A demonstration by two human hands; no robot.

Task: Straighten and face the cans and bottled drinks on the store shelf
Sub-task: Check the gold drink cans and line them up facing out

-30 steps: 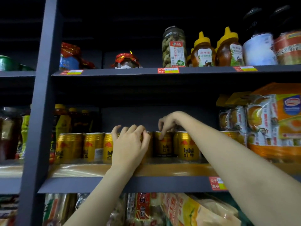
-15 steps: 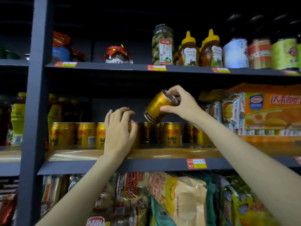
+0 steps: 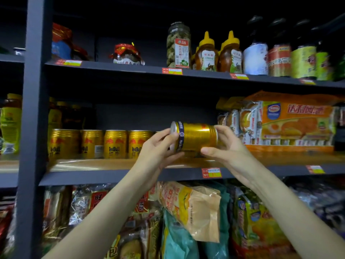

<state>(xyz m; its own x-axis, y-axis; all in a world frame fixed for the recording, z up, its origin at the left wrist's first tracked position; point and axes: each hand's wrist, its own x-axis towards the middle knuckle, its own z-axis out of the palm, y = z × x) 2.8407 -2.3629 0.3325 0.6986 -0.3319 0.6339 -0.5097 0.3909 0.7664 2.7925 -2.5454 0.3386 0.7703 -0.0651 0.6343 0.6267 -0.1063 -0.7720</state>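
Held can: a gold metal drink can with a dark blue band near its silver top point(image 3: 196, 136) lies on its side in the air, in front of the middle shelf, top end to the left.
Left hand: the left hand point(image 3: 158, 148) grips the top end — fingers curl round the rim and the blue band.
Right hand: the right hand point(image 3: 224, 144) holds the bottom end, thumb beneath the can and fingers over its upper edge.
Can row: four upright gold Red Bull cans point(image 3: 115, 143) stand side by side at the left of the middle shelf; any further cans are hidden behind the hands.
Middle shelf: a dark grey shelf lined with a tan sheet point(image 3: 104, 164) bears the cans and, at its right end, an orange carton of wrapped cakes point(image 3: 296, 124).
Top shelf, jars: one clear jar of pale green pieces with a red-and-white label point(image 3: 178, 46); one low jar with red wrapping over its lid point(image 3: 127, 55).
Top shelf, bottles: two amber squeeze bottles with yellow caps point(image 3: 217, 53) — contents brown.
Bottom shelf: crinkled snack bags in orange, teal and yellow point(image 3: 194, 208); number cannot be told.
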